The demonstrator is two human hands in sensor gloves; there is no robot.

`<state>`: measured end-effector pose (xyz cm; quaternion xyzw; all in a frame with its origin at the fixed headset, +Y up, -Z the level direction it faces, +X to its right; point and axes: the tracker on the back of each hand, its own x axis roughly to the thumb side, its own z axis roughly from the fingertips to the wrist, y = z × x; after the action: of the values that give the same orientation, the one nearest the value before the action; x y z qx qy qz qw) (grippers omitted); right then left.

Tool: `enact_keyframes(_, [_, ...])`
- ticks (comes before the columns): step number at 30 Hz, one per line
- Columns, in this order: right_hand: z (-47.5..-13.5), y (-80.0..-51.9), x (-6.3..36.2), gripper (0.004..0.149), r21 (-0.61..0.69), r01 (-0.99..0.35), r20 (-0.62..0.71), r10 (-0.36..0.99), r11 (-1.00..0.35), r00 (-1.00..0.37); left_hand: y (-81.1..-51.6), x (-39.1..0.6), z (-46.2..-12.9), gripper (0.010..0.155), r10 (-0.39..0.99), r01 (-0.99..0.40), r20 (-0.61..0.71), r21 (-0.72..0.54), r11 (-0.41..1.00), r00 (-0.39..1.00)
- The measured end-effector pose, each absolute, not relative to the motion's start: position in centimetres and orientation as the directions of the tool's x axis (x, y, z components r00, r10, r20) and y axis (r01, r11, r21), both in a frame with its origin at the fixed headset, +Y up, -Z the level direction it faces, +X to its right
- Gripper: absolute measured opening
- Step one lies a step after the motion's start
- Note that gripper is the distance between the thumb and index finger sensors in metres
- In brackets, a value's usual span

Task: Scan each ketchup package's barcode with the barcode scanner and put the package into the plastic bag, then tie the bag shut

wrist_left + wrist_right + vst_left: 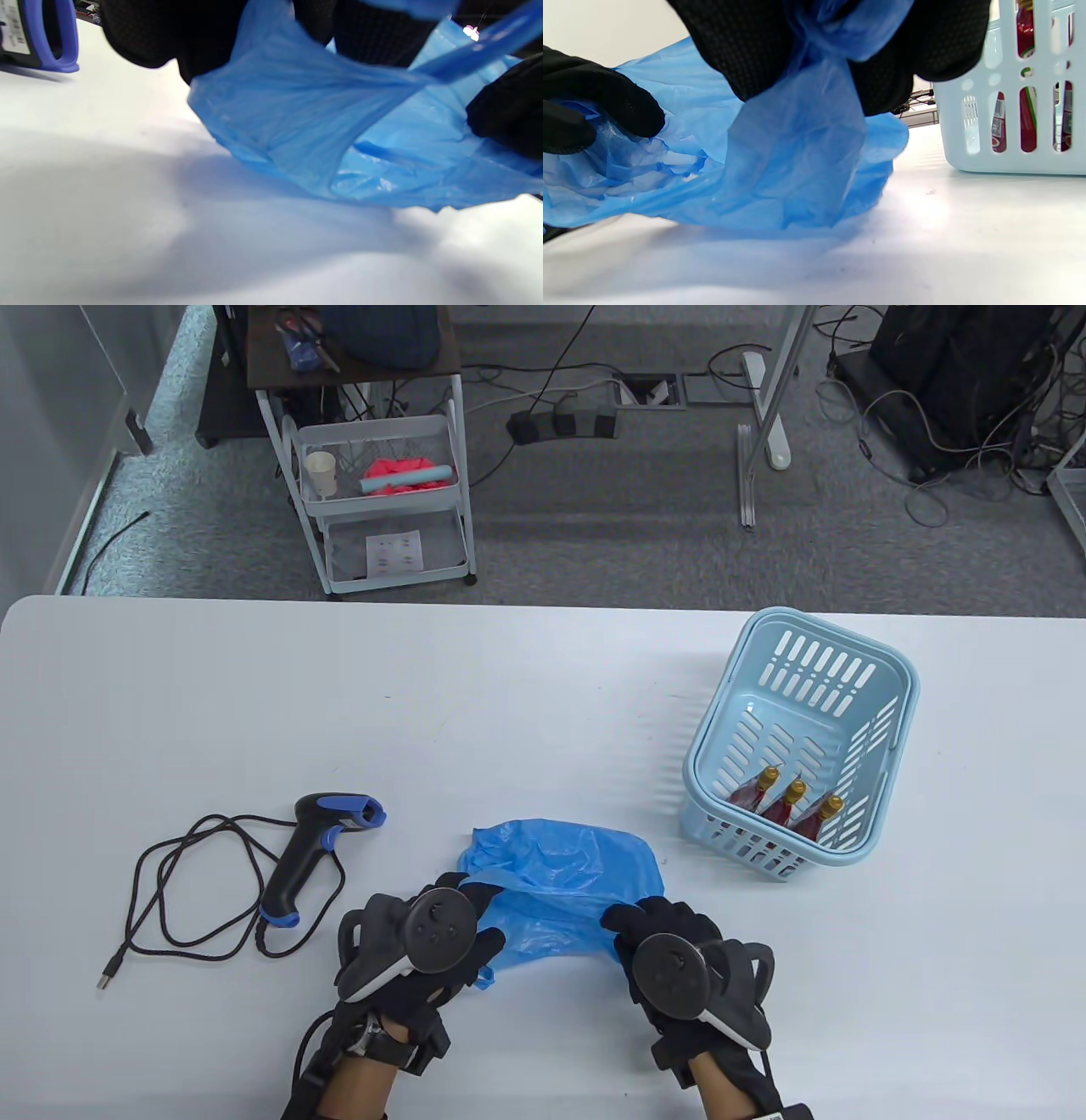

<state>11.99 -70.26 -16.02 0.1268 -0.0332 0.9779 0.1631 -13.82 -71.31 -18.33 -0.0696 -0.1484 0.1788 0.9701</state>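
— What have we got on the worktop [254, 712]?

— We see the blue plastic bag [560, 882] lying crumpled near the front edge, with both gloved hands on it. Our left hand [424, 942] pinches the bag's near left edge; in the left wrist view its fingers [203, 38] curl round a gathered fold of the film [297, 127]. Our right hand [679, 959] grips the right edge, and in the right wrist view its fingers [746, 46] are closed on a bunched strip of the bag [797, 161] that hangs down to the worktop.

— And the ketchup?

— We count three red ketchup packages [789, 806] with gold caps, standing in the near end of the light blue basket [899, 704], which sits to the right of the bag, a little farther back. Through the basket's slots [1009, 123] we see their red sides.

— The scanner?

— The black and blue barcode scanner [318, 848] lies on its side left of the bag, apart from both hands, its cable [178, 891] looped loosely beside it.
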Motion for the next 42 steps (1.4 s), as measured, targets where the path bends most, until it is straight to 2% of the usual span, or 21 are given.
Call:
enact_keyframes(8, [-16.1,-67.7,12.7,0.038,0.030,-0.441,0.259,0.433,-0.897,-0.863,-69.5,-14.2,-17.9,0.065,0.414,-0.391,0.280,-0.137,0.910,0.866])
enact_keyframes(16, [-16.3,-66.5,13.4,0.037,0.089,-0.541,0.248,0.544,-0.837,-0.801,-67.8,-14.4,-17.4,0.061,0.458,-0.451,0.303,-0.096,0.887,0.836])
enact_keyframes(22, [-16.9,-66.6,13.8,0.037,0.182,-0.608,0.208,0.635,-0.773,-0.744,-67.5,-14.8,-17.3,0.056,0.512,-0.506,0.308,-0.107,0.856,0.801])
enact_keyframes(26, [-18.1,-68.2,13.8,0.037,0.256,-0.614,0.138,0.657,-0.747,-0.741,-68.2,-14.6,-17.5,0.053,0.508,-0.488,0.295,-0.142,0.861,0.809])
enact_keyframes(29, [-19.1,-70.5,13.3,0.038,0.299,-0.557,0.106,0.607,-0.775,-0.788,-69.6,-14.1,-18.0,0.054,0.437,-0.398,0.276,-0.189,0.898,0.856])
enact_keyframes(32, [-19.6,-73.3,12.5,0.042,0.327,-0.441,0.112,0.498,-0.836,-0.860,-71.8,-13.5,-18.5,0.054,0.354,-0.294,0.253,-0.246,0.923,0.900])
enact_keyframes(36, [-19.5,-76.4,11.1,0.051,0.363,-0.254,0.152,0.325,-0.897,-0.933,-74.2,-12.9,-19.0,0.057,0.237,-0.158,0.244,-0.303,0.940,0.940])
enact_keyframes(37, [-19.4,-77.5,10.7,0.054,0.357,-0.157,0.183,0.234,-0.921,-0.955,-74.8,-12.7,-19.1,0.058,0.185,-0.108,0.239,-0.300,0.948,0.953])
enact_keyframes(38, [-19.3,-77.8,10.6,0.056,0.335,-0.087,0.203,0.162,-0.938,-0.966,-75.2,-12.6,-19.2,0.059,0.154,-0.076,0.240,-0.306,0.949,0.958])
enact_keyframes(39, [-19.0,-77.8,10.6,0.056,0.266,-0.101,0.224,0.163,-0.959,-0.961,-75.4,-12.7,-19.2,0.061,0.137,-0.059,0.237,-0.310,0.949,0.962])
enact_keyframes(42, [-18.7,-77.7,10.4,0.064,0.243,0.022,0.255,0.042,-0.970,-0.966,-75.6,-13.3,-19.4,0.063,0.094,-0.022,0.221,-0.309,0.951,0.971])
